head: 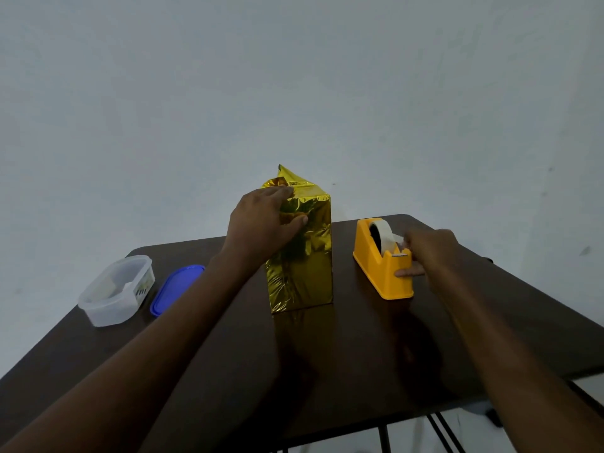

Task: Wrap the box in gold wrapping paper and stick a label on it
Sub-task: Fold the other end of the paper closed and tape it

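A tall box wrapped in shiny gold paper (pixel 305 266) stands upright in the middle of the dark table (pixel 327 348). A loose gold flap sticks up at its top. My left hand (pixel 261 223) holds the box near the top, fingers over the folded paper and thumb on the front face. To the right stands a yellow tape dispenser (pixel 382 266) with a roll of pale tape. My right hand (pixel 428 253) is at the dispenser's cutter end, thumb against its side, fingers pinching the tape end; the hand is blurred.
At the left of the table sits a clear plastic tub (pixel 98 305) with white pieces inside. Its blue lid (pixel 175 289) lies beside it. A pale wall stands behind the table. Table legs show at the bottom right.
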The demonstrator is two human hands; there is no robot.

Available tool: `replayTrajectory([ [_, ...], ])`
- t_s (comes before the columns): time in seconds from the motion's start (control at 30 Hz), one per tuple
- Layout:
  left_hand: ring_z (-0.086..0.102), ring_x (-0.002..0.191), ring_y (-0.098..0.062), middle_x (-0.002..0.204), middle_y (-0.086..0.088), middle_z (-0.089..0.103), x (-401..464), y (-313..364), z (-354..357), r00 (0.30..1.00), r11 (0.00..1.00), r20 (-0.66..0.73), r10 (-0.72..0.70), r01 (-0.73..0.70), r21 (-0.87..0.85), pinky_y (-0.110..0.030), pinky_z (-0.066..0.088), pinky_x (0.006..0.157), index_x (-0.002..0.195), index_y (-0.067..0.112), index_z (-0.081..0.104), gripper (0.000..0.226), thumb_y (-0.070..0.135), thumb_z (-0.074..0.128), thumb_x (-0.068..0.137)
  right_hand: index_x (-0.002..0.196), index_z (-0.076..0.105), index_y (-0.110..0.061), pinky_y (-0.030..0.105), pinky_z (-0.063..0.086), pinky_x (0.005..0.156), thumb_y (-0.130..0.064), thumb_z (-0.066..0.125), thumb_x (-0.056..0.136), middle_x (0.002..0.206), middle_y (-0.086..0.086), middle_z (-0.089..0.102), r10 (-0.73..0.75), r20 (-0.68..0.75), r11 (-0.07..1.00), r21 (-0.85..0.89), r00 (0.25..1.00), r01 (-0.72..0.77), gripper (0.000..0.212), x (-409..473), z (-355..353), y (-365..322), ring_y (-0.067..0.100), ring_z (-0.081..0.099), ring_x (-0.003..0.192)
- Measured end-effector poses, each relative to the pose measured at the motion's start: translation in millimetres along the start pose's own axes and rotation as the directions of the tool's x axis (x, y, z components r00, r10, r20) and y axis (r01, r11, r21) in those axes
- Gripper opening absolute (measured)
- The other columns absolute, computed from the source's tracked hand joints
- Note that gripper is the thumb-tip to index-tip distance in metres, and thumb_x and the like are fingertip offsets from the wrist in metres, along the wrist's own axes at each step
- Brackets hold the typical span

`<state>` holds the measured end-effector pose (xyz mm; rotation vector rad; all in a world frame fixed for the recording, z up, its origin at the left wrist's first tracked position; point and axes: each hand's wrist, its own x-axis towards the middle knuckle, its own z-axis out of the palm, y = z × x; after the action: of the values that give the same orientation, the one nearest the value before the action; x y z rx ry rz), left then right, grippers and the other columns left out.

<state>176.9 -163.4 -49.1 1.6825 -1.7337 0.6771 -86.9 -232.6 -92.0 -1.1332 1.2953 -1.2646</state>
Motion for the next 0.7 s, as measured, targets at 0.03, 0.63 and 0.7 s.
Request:
replayTrajectory([
  [0.03,0.053,0.126,-0.022,0.137,0.003,0.058,0,0,0,1.000,1.000,-0.001,-0.002,0.002,-0.004,-0.035,0.045,0.093,0.135,0.022,0.056,0.061,0.056,0.063,0.085,0.096,0.057,-0.007,0.048,0.062,0.066,-0.016,0.061,0.082,0.091,0.014,0.062,-0.015,-0.014,1.000,0.015,1.000,0.015,0.017,-2,1,6,0.029,0.066,0.075],
  [0.63,0.054,0.125,-0.021,0.136,0.003,0.059,-2,3,-4,1.000,1.000,-0.003,0.007,-0.007,-0.006,-0.033,0.045,0.092,0.134,0.021,0.058,0.059,0.054,0.064,0.086,0.098,0.071,-0.005,0.030,0.051,0.065,-0.021,0.067,0.091,0.076,0.004,0.066,-0.155,-0.271,0.987,-0.086,0.950,0.136,0.018,-1,13,72,0.011,0.061,0.059],
  [0.7,0.054,0.125,-0.021,0.136,0.003,0.060,-3,4,-4,1.000,1.000,-0.003,0.006,-0.007,-0.008,-0.033,0.045,0.092,0.134,0.021,0.058,0.059,0.054,0.065,0.086,0.098,0.071,-0.004,0.028,0.049,0.061,-0.022,0.066,0.092,0.080,0.006,0.068,-0.140,-0.294,0.990,-0.057,0.946,0.129,0.019,-2,17,75,0.011,0.060,0.059],
])
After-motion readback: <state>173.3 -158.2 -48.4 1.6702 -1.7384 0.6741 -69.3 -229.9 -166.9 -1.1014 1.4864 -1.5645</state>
